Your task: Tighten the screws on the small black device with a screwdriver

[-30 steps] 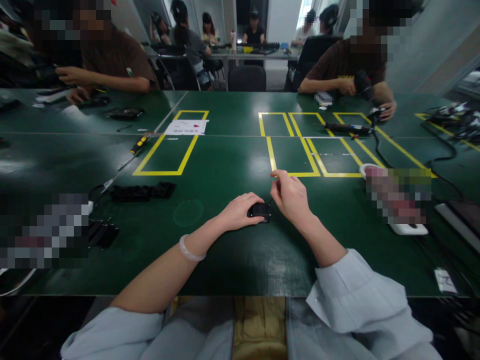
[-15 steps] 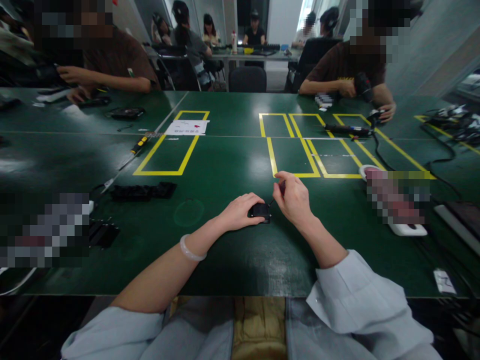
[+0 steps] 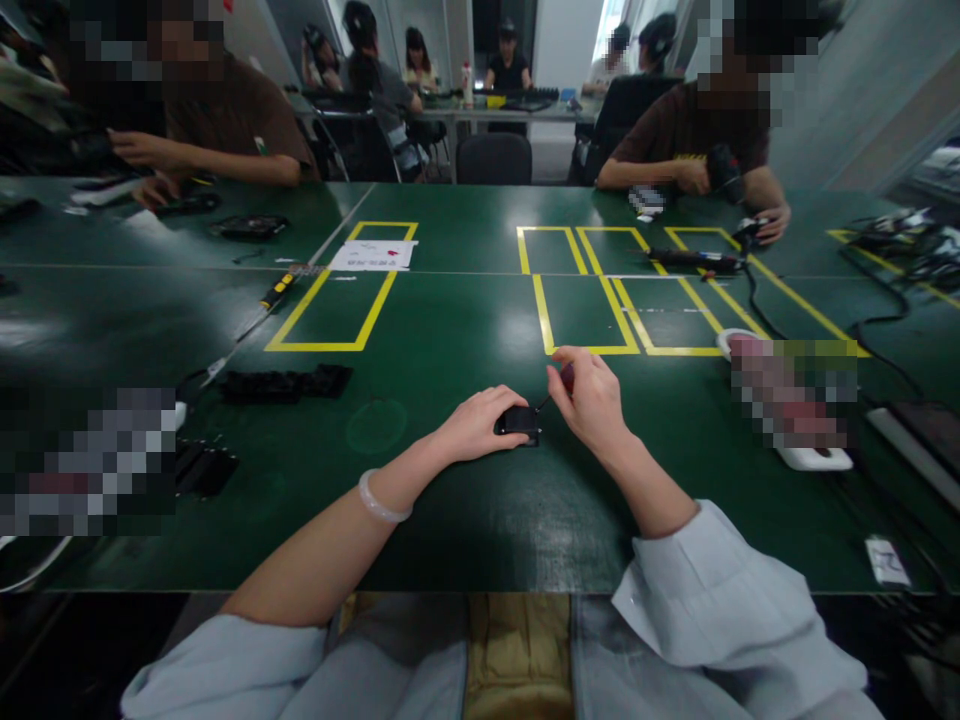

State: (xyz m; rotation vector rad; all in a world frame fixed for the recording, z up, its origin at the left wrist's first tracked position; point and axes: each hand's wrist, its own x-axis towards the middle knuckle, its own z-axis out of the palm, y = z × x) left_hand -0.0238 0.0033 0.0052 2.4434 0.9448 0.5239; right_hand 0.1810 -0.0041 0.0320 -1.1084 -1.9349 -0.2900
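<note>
A small black block-shaped part [image 3: 519,424] lies on the green table in front of me. My left hand [image 3: 484,422] is closed around its left side, thumb along the near edge and fingers over the far edge. Just to the right, my right hand [image 3: 589,395] pinches the dark reddish handle of a screwdriver [image 3: 568,377]. The thin shaft slants down and left to the right side of the black part; I cannot make out exactly where its tip sits. Most of the handle is hidden by my fingers.
Black slotted strips [image 3: 289,383] lie to the left. Beyond are a yellow-black tool [image 3: 279,290] and a paper sheet [image 3: 375,256]. Yellow tape [image 3: 589,350] marks rectangles. A blurred-out white-edged object [image 3: 817,458] and cables [image 3: 900,245] are on the right. Co-workers sit across the table.
The fingers of my right hand have shifted slightly around the screwdriver, and more of its reddish handle shows. My left hand and the black part stay in place.
</note>
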